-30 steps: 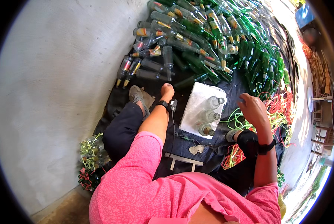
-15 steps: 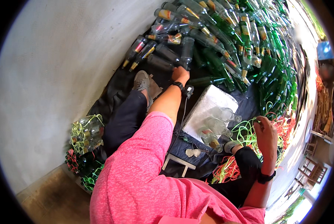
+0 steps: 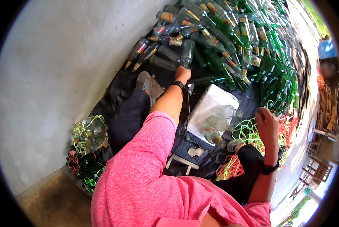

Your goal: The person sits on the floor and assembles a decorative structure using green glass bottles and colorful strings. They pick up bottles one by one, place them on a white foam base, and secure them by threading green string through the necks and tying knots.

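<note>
Gripping a clear glass bottle [image 3: 188,51] by its neck, the left hand [image 3: 182,73] is closed in a fist beyond the white foam block [image 3: 201,109] and to its left; the bottle's base points away from the person. To the right of the block, the right hand [image 3: 266,121] has its fingers curled near the yellow-green plastic twine [image 3: 246,130]; whether it holds a strand, I cannot tell. Three clear bottles [image 3: 216,123] stand on the block's near right part, and the big heap of green and clear bottles [image 3: 249,38] spreads beyond the block.

To lift well here, the fingers should wrap the neck fully, since smooth glass may slip and the heavier base will want to dip. A straight, unhurried lift should keep it from knocking the bottles lying beyond the block. Passing low over the block would risk tipping the three standing there.

Compared with a second ago, when the left fist was just short of the neck, it now encloses it. Against half a second ago, the bottle has shifted slightly among its neighbours and looks paler. The right hand stays to the right of the block.
</note>
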The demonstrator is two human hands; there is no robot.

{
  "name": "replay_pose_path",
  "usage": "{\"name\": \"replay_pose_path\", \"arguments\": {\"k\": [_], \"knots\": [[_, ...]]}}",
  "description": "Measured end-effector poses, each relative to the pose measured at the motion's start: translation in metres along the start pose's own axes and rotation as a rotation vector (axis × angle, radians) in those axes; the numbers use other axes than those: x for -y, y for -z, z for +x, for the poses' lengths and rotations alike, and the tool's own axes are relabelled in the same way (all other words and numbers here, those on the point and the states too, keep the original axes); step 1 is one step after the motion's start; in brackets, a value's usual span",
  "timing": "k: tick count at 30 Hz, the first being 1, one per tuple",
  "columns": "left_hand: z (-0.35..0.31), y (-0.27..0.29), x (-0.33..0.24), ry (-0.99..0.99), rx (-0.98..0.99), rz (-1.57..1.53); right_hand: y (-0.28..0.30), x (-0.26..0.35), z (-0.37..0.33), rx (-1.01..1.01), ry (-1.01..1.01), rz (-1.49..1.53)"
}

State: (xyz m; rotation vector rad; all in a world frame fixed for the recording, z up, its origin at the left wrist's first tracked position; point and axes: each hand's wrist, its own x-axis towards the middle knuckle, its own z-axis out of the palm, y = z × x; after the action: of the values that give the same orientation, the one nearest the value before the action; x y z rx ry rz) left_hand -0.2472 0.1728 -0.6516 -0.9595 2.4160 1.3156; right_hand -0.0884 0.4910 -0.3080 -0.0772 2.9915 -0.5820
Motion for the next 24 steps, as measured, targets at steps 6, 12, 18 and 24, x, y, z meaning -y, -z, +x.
{"name": "replay_pose_path", "arguments": {"k": [6,12,18,24], "knots": [[-0.064,-0.006,-0.009,0.109,0.039,-0.078,0.012,-0.010,-0.009,-0.088,0.054,0.045],[-0.076,0.027,-0.052,-0.086,0.007,-0.262,0.031,0.006,-0.013,-0.160,0.120,0.104],[-0.228,0.085,-0.203,-0.433,0.415,-0.490,0.032,-0.011,-0.012,-0.299,0.129,0.267],[-0.352,0.112,-0.216,-0.612,0.758,-0.616,0.031,0.035,-0.018,0.068,0.021,1.484]]}}
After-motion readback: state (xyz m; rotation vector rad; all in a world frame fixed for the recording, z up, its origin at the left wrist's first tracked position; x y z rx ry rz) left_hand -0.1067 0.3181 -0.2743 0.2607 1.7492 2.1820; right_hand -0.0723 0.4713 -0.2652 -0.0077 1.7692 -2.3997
